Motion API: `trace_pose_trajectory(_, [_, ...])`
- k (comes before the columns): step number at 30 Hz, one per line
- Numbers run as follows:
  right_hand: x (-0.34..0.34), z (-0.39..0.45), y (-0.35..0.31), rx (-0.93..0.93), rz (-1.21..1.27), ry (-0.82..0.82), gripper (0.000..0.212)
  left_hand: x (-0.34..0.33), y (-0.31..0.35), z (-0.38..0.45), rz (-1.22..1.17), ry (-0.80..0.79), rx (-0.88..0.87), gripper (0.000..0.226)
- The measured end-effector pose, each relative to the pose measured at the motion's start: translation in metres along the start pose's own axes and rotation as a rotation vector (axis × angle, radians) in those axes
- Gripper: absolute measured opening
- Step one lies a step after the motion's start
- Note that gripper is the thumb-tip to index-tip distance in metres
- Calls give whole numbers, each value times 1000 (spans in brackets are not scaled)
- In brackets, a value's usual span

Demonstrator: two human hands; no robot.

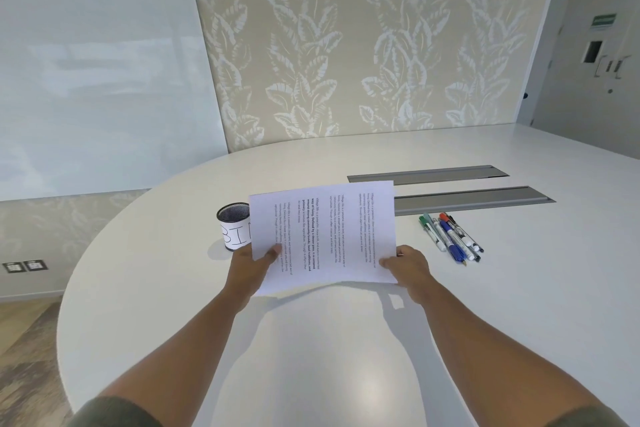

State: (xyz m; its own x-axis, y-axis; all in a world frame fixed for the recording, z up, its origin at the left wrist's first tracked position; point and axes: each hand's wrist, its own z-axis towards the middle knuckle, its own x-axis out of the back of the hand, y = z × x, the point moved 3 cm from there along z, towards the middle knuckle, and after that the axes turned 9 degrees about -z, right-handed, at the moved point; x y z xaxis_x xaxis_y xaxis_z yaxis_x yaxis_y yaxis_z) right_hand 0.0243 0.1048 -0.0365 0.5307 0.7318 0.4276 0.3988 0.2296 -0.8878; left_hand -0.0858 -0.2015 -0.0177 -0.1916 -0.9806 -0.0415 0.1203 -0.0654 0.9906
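Above the table [519,288], left hand [254,262] and right hand [410,265] pinch the printed sheet [325,229]; mesh bin [233,220] contents hidden.

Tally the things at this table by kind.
Printed sheet: 1, gripped by left hand and right hand
Mesh cup marked BIN: 1
Markers: at least 5, bunched, exact count unclear
Grey cable flaps: 2
Total: at least 9

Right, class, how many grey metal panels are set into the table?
2. The far panel lies beyond the sheet of paper; the near panel lies behind the pens, its left end hidden by the paper.
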Motion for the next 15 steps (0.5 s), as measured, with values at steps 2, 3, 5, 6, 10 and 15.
trace_pose_trajectory(2, [3, -1, -5, 17, 130, 29, 18, 2, 0, 2, -33, 24, 29, 20])
trace_pose_trajectory(3, [4, -2, -8, 27, 203, 29, 20, 3, 0, 3, -54, 35, 43, 21])
trace_pose_trajectory(5, [7, -2, -14, 37, 384, 2, 24, 5, 1, 5, -101, 52, 63, 28])
trace_pose_trajectory(6, [8, -3, -17, 35, 479, -14, 26, 6, 2, 5, -123, 56, 69, 31])
trace_pose_trajectory(10, [6, -2, -28, 20, 753, -72, 29, 1, 6, 4, -218, 36, 82, 38])
trace_pose_trajectory(15, [-5, -5, -40, -30, 916, -138, 46, -13, 11, 2, -286, -11, 112, 32])
